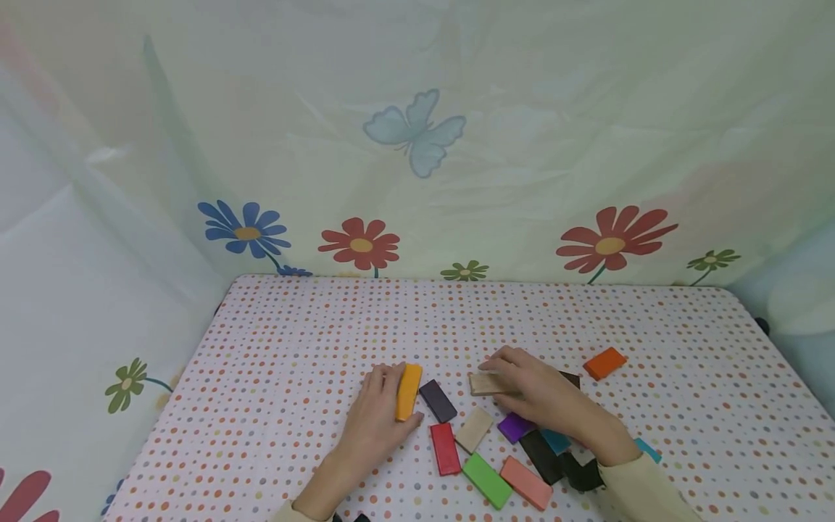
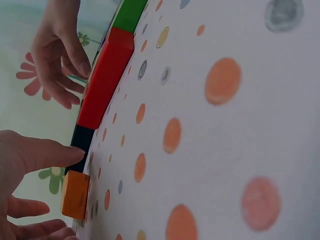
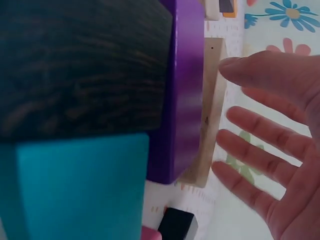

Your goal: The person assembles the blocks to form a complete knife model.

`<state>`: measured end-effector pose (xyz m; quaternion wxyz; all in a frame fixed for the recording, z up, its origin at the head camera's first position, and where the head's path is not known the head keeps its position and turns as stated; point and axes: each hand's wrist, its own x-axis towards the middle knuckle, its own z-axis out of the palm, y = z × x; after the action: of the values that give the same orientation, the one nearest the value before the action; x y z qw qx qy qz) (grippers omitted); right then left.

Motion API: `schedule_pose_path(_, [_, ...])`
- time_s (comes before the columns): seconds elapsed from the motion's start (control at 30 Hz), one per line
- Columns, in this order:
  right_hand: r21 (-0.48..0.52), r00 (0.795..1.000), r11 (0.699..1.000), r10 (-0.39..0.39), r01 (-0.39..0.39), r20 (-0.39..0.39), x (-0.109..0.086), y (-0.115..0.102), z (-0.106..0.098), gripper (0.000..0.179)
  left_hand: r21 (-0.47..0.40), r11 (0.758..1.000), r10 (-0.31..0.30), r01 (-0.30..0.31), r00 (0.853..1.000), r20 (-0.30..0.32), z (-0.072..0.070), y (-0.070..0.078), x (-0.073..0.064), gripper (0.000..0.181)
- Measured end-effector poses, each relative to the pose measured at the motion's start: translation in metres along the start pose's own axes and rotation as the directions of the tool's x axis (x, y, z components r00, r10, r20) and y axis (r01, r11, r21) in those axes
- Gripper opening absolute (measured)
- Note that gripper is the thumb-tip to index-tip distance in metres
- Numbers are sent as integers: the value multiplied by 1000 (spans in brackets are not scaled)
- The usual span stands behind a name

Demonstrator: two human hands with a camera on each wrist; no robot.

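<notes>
A yellow-orange block (image 1: 409, 392) lies beside my left hand (image 1: 375, 417), whose fingers rest along its left side with the thumb near its lower end. In the left wrist view, that block (image 2: 76, 195) sits between the extended thumb and loose fingers. My right hand (image 1: 538, 388) hovers over a long beige wooden block (image 1: 489, 384). Seen from the right wrist, its straight, spread fingers (image 3: 265, 130) come close to the beige block's (image 3: 212, 100) top. A dark block (image 1: 438, 402) lies between the hands, and a purple block (image 1: 515, 428) lies just below my right hand.
Red (image 1: 446, 449), second beige (image 1: 474, 430), green (image 1: 487, 481) and pink (image 1: 527, 482) blocks lie nearest me. Black (image 1: 541, 457) and teal (image 1: 557, 440) blocks lie under my right forearm. An orange block (image 1: 604, 363) sits farther right on the dotted tabletop (image 1: 293, 326).
</notes>
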<state>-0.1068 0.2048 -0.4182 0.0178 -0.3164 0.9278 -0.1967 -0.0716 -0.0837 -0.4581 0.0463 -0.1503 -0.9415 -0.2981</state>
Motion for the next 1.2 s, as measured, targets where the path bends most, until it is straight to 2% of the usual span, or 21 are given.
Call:
schedule_pose_path(0.33, [-141,999,990,20,-14,44,7,3,6,32,27,998,-62,63,997,-40,5,8,6,66])
schedule_pose_path(0.53, [-45,994,997,63,-60,91,11,4,3,35,56,991,-124,125,992,-23,2,12,10,57])
schedule_pose_path(0.63, [-8,992,997,77,-76,99,11,5,2,35,79,989,-129,129,992,-4,-1,13,11,50])
schedule_pose_path(0.77, [9,993,996,89,-90,82,11,7,3,36,124,990,-69,68,998,0,-5,13,15,38])
schedule_pose_path(0.9, [11,990,992,123,-124,73,11,5,4,37,156,988,-3,2,1000,5,-12,11,23,37])
schedule_pose_path(1.07, [8,985,987,159,-160,66,11,2,6,37,154,985,78,-77,997,2,-22,7,42,42])
schedule_pose_path(1.2, [16,986,988,152,-154,62,11,3,6,36,207,967,151,-149,989,6,-28,2,60,40])
